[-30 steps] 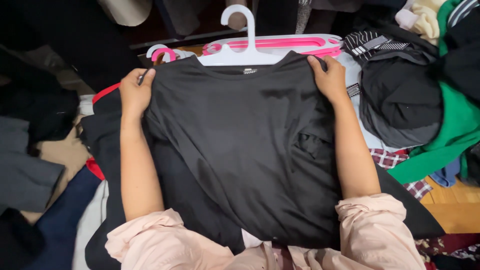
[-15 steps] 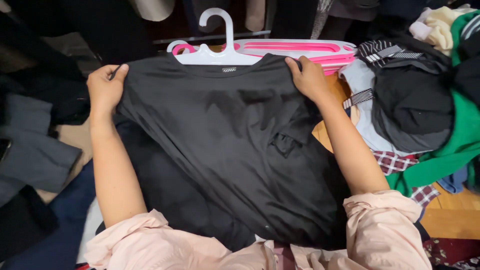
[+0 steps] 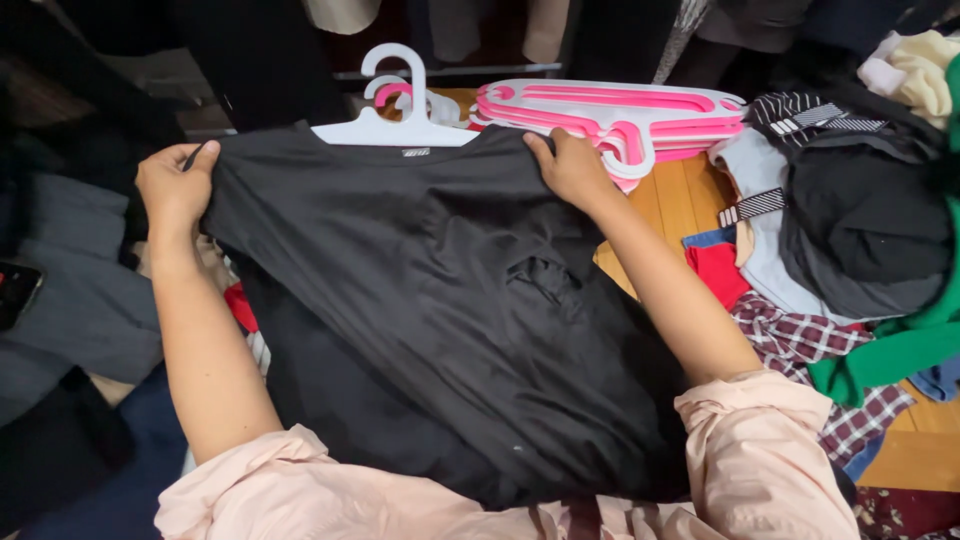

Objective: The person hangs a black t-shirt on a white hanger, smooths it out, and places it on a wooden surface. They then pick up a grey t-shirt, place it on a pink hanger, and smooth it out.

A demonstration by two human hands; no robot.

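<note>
**Black tee held flat by both shoulders, laundry piled all round**

Biggest thing here by far is the black T-shirt (image 3: 440, 300), spread front-up across the person's lap and filling most of the middle of the view. Everything else I'll place off that shirt.

To its right there's a heap of clothes (image 3: 850, 230): dark grey stuff on top, something green, a plaid piece lower down, a red bit right by the shirt's edge, all lying on a wooden floor (image 3: 690, 190). To the shirt's left is another pile of dark and grey garments (image 3: 70, 300), pretty murky, can't make out individual pieces.

Just past the shirt's right shoulder sits a stack of pink hangers (image 3: 640, 115), lying flat. A white hanger (image 3: 395, 120) sits right at the collar, hook pointing away from the person; looks like it's inside the neck, but I can't tell for sure.

The left hand (image 3: 175, 185) has its fingers pinched shut on the shirt's left shoulder seam, lifting it a bit. The right hand (image 3: 572, 165) grips the right shoulder edge, fingers curled over the fabric, touching the pink hangers. Pale pink sleeves (image 3: 760, 450) are pushed up on both arms.
</note>
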